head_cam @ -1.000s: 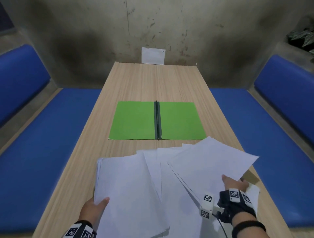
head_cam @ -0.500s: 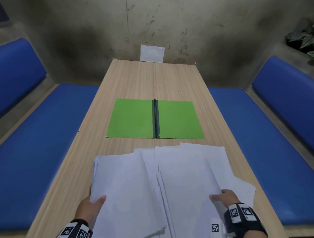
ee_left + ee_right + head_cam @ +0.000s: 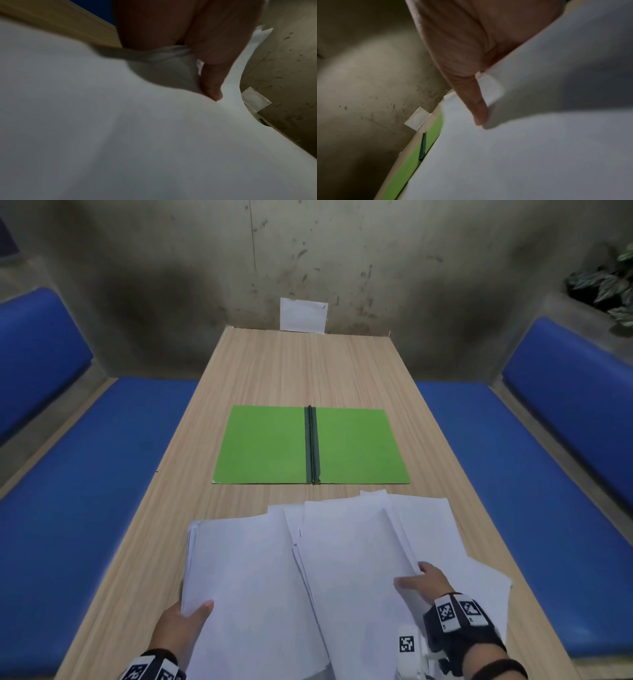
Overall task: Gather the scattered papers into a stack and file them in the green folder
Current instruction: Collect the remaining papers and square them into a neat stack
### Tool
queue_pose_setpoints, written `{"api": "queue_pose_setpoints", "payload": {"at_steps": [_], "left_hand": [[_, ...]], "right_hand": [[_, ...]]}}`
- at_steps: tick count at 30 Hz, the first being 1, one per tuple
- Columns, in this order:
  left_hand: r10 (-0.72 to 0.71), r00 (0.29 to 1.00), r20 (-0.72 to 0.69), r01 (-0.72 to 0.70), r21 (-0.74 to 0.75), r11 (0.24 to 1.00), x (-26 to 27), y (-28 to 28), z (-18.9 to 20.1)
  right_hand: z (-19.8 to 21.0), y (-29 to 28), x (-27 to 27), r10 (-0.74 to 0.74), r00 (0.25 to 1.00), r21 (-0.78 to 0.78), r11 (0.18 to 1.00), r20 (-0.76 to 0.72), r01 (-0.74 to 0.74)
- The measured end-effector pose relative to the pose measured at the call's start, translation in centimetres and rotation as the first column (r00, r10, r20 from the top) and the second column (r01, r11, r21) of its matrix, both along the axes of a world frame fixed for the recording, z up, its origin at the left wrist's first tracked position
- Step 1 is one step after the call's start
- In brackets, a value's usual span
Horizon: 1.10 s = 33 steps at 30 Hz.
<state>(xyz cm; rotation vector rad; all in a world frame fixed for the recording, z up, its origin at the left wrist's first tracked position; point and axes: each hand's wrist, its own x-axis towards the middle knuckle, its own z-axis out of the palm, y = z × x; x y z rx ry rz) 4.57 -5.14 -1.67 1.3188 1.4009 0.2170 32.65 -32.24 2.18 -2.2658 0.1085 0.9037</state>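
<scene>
Papers (image 3: 308, 577) lie fanned across the near end of the wooden table (image 3: 301, 371) in the head view, overlapping so that single sheets cannot be counted. Beyond them, apart from their far edges, the green folder (image 3: 267, 446) lies open and flat. The left hand (image 3: 181, 628) pinches the near left corner of the left bundle, thumb on top, its other fingers hidden under the sheets. The right hand (image 3: 424, 582) grips the right edge of the middle bundle, thumb on top, fingers tucked beneath; one sheet lies under its wrist. A small white sheet (image 3: 303, 314) leans on the wall at the table's far end.

From the left wrist, the thumb (image 3: 212, 86) presses down on bowed paper that fills the blurred picture; the fingers are out of sight.

From the right wrist, the thumb (image 3: 476, 105) lies on the top sheet, while a sliver of the folder shows past the paper's edge.
</scene>
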Motion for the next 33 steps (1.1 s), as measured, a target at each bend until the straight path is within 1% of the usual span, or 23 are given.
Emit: {"api": "queue_pose_setpoints", "payload": {"at_steps": [1,3,6,8,10,13,14,15,16,17,18,20,21,23,26,28,29,30,32,33], "left_hand": [[0.0,1.0,-0.008,0.0,0.009,1.0,0.0,0.0,0.1],[-0.01,1.0,-0.006,0.01,0.008,1.0,0.0,-0.1,0.2],[0.007,1.0,0.024,-0.007,-0.014,1.0,0.1,-0.2,0.4],[0.018,0.998,0.058,-0.017,-0.025,1.0,0.1,-0.3,0.6],[0.023,0.997,0.071,-0.021,-0.029,0.999,0.1,-0.5,0.8],[0.036,0.996,0.076,-0.032,-0.043,0.999,0.0,-0.3,0.4],[0.043,0.997,0.067,-0.039,-0.053,0.998,0.0,-0.1,0.2],[0.044,0.997,0.062,-0.04,-0.064,0.997,-0.1,0.1,-0.1],[0.047,0.997,0.06,-0.042,-0.077,0.996,-0.1,0.1,-0.1],[0.045,0.997,0.065,-0.039,-0.088,0.995,-0.1,0.2,-0.3],[0.035,0.998,0.059,-0.029,-0.099,0.995,0.0,0.3,-0.3],[0.002,0.998,0.065,0.005,-0.107,0.994,0.2,0.4,-0.1],[-0.017,0.997,0.076,0.025,-0.102,0.994,0.3,0.5,-0.1],[-0.081,0.993,0.084,0.088,-0.088,0.992,0.7,0.6,0.5],[-0.21,0.973,0.093,0.216,-0.065,0.974,1.2,0.7,0.8],[-0.235,0.97,0.065,0.24,-0.097,0.966,1.6,0.8,0.6],[-0.227,0.972,0.067,0.234,-0.141,0.962,1.8,0.8,0.8],[-0.196,0.976,0.097,0.213,-0.228,0.95,1.8,0.9,0.5],[-0.143,0.981,0.134,0.184,-0.37,0.911,1.8,0.8,1.1],[-0.146,0.98,0.138,0.189,-0.38,0.905,1.8,1.2,0.5]], "right_hand": [[0.2,0.2,-0.1,0.042,0.999,-0.002,0.999,-0.006,-0.042],[0.7,0.4,-0.2,0.099,0.994,0.004,0.995,0.037,-0.099],[2.2,0.1,0.4,0.097,0.973,0.019,0.994,0.211,-0.103],[4.2,-0.3,1.0,0.046,0.941,0.086,0.993,0.336,-0.079],[7.0,-0.8,1.6,-0.048,0.909,0.207,0.977,0.413,-0.043],[10.9,-2.0,2.9,-0.093,0.856,0.304,0.95,0.508,-0.077],[12.2,-2.3,3.0,-0.142,0.859,0.386,0.92,0.491,-0.069],[12.9,-2.7,3.3,-0.188,0.879,0.483,0.874,0.438,-0.054],[13.9,-3.0,3.2,-0.204,0.909,0.571,0.82,0.364,-0.044],[14.2,-3.3,3.6,-0.185,0.929,0.628,0.776,0.32,-0.062],[14.7,-3.2,3.5,-0.133,0.947,0.632,0.771,0.292,-0.086],[14.2,-2.7,3.7,-0.072,0.96,0.609,0.785,0.269,-0.112],[13.2,-2.3,3.8,-0.003,0.97,0.612,0.776,0.244,-0.152],[12.1,-1.0,3.0,0.094,0.981,0.591,0.787,0.17,-0.178],[10.5,1.1,1.9,0.262,0.957,0.428,0.856,0.127,-0.291],[8.9,2.6,2.0,0.406,0.902,0.299,0.851,0.149,-0.433],[8.3,3.3,2.1,0.482,0.855,0.218,0.829,0.188,-0.515],[7.7,4.1,2.0,0.558,0.801,0.13,0.797,0.215,-0.59],[6.9,5.5,1.5,0.659,0.715,0.004,0.735,0.234,-0.678],[6.3,6.1,1.2,0.688,0.682,-0.03,0.709,0.249,-0.704]]}}
